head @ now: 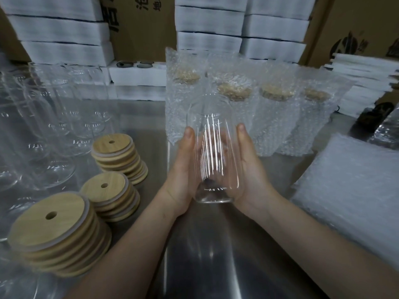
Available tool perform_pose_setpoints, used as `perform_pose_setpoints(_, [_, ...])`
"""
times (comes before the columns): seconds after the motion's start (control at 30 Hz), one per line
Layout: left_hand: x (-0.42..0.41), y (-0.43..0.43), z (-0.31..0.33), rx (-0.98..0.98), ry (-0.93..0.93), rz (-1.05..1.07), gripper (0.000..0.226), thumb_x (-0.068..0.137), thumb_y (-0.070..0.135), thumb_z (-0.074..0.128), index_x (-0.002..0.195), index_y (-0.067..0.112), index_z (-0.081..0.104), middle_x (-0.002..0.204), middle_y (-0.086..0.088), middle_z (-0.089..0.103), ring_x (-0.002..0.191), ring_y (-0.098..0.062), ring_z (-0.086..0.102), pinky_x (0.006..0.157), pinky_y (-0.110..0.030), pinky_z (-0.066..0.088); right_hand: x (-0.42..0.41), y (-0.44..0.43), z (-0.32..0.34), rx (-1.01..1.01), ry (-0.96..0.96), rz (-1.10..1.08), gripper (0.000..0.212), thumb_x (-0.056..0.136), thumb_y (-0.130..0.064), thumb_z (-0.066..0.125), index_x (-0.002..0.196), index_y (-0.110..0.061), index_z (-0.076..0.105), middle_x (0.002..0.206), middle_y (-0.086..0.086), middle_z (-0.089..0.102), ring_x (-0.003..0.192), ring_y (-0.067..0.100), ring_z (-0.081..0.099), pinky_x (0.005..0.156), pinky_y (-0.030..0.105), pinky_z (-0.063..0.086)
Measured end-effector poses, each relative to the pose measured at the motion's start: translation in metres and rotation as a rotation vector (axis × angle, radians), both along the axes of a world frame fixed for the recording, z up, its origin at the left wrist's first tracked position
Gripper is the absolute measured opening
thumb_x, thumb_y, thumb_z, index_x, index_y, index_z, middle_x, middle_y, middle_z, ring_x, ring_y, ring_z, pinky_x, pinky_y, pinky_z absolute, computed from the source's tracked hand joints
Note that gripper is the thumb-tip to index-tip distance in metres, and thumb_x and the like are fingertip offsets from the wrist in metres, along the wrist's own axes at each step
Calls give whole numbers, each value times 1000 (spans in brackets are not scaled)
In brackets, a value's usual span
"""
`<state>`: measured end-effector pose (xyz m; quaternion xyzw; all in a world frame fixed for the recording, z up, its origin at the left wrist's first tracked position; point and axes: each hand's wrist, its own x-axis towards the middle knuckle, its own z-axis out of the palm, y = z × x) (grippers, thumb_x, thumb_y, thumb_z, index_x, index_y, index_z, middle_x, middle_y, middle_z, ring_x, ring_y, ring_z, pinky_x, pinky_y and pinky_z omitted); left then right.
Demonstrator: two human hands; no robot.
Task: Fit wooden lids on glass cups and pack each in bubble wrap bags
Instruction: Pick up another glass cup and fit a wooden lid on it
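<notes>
At the far left of the frame, empty glass cups (54,130) are crowded together, and three stacks of wooden lids (58,236) with straw holes are seen just right of them on the steel table (205,266). In the centre, one bare glass cup (213,156) is cradled above the table. It is gripped by the left hand (183,175) and the right hand (250,169), whose thumbs are laid up its sides and whose fingers are curled behind it. The cup is judged stiff, smooth, slippery and breakable, and best held around its straight wall. Behind it, lidded cups in bubble wrap bags (278,117) are stood in a row. At the right, flat bubble wrap bags (349,186) are piled. On the cardboard cartons (354,22) along the top, only cropped Chinese characters and a blurred dark logo can be made out.
</notes>
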<state>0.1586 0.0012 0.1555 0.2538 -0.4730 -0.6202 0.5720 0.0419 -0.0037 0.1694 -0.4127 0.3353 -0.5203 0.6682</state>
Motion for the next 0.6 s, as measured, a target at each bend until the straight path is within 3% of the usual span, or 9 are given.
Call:
perform_pose_setpoints(0.07, [0,-1,0,-36,-38,82,70,89,61,33,140,14,47,128,-12,65,117,-26,63,99,-39,53,-2,-1,1,11,-13,49,73,87,-65,38,135,-13,55,121,10,69,113,25,66,89,41,55])
perform_pose_setpoints(0.17, [3,-5,1,-88,-24,246,50,89,50,47,134,28,48,115,8,72,105,-12,69,86,-30,57,-3,-2,1,-57,-49,58,75,78,-69,48,137,-24,48,115,10,71,103,30,68,83,50,58])
perform_pose_setpoints(0.3, [4,-4,5,-63,42,296,38,98,22,50,135,14,55,126,-14,66,113,-26,66,95,-40,54,0,-2,0,-149,44,-73,82,59,-73,62,128,-34,42,100,5,76,83,27,74,66,45,60])
perform_pose_setpoints(0.37, [-2,0,5,-54,-28,270,44,99,30,51,140,13,49,129,-12,64,108,-23,68,88,-36,58,2,-2,-4,-212,124,-183,81,62,-72,62,128,-29,42,91,5,75,72,24,72,60,39,59])
perform_pose_setpoints(0.47, [-11,8,5,-66,-172,240,66,83,51,59,141,25,42,132,0,60,105,-12,69,79,-29,59,5,-4,-10,-301,210,-274,70,78,-58,60,135,-21,45,102,9,71,73,20,69,55,26,55])
perform_pose_setpoints(0.6, [-16,11,6,-70,-136,279,75,76,48,74,138,23,42,126,-7,63,92,-12,73,65,-24,58,6,-6,-12,-330,319,-335,69,74,-70,52,129,-29,52,97,-12,71,81,11,72,61,20,55])
